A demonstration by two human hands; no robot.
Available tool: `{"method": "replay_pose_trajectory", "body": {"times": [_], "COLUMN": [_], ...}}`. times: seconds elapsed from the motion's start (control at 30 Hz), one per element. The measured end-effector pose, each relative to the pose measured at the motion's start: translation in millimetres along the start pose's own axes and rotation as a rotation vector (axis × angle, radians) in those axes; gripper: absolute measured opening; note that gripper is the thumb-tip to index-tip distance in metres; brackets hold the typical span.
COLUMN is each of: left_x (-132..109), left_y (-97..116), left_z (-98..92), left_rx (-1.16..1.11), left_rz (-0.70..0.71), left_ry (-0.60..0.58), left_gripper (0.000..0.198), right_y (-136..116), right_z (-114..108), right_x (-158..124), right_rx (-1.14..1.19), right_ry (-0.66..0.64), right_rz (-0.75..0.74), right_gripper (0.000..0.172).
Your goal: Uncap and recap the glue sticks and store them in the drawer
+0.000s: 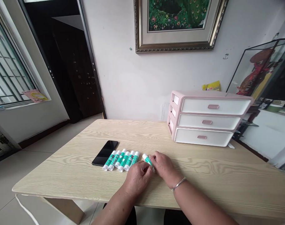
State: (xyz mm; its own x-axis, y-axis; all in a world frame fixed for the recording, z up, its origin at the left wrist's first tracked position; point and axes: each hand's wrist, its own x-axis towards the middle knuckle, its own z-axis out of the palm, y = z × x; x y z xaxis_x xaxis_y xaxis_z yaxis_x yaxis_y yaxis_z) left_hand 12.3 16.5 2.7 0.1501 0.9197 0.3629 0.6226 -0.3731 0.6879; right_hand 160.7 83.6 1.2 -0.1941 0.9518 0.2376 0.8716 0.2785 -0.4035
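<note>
Between my two hands is a green and white glue stick (147, 159), tilted, its white cap end pointing up and left. My right hand (163, 165) is closed around its upper part, with a silver bangle on the wrist. My left hand (139, 175) is closed at the lower end of the same stick, which the fingers mostly hide. Just left of my left hand, several matching glue sticks (122, 159) lie side by side in a slanted row. A black phone (105, 153) lies flat at the row's left end, close to the outermost stick.
The wooden table (203, 175) reaches out to both sides. At its back right stands a pink and white three-drawer cabinet (207, 122) with a yellow packet (211, 86) behind its top. A framed picture (180, 40) hangs on the wall. A white cable (26, 209) hangs below the left edge.
</note>
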Motion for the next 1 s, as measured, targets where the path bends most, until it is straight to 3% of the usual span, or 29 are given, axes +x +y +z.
{"method": "replay_pose_trajectory", "body": {"times": [0.17,0.33,0.53,0.83,1.0], "left_x": [-21,-26,-24,-23,-22], "left_y": [-8,-19,-20,-20,-19], "left_z": [2.1,-2.5,-3.4,-2.2,-2.4], "left_rx": [-0.001,-0.003,0.014,0.026,0.002], "left_rz": [-0.112,-0.154,-0.12,-0.1,-0.076], "left_ry": [0.027,-0.003,-0.026,-0.053,-0.092], "left_gripper": [0.037,0.034,0.035,0.037,0.022], "right_y": [5,-4,-10,-7,-8], "right_z": [2,1,6,10,8], "right_x": [0,-4,-9,-7,-9], "right_rx": [-0.107,-0.146,-0.195,-0.216,-0.235], "right_ry": [0.031,0.007,-0.006,0.027,0.044], "right_rz": [-0.065,-0.131,-0.204,-0.174,-0.137], "right_gripper": [0.039,0.036,0.036,0.031,0.031]}}
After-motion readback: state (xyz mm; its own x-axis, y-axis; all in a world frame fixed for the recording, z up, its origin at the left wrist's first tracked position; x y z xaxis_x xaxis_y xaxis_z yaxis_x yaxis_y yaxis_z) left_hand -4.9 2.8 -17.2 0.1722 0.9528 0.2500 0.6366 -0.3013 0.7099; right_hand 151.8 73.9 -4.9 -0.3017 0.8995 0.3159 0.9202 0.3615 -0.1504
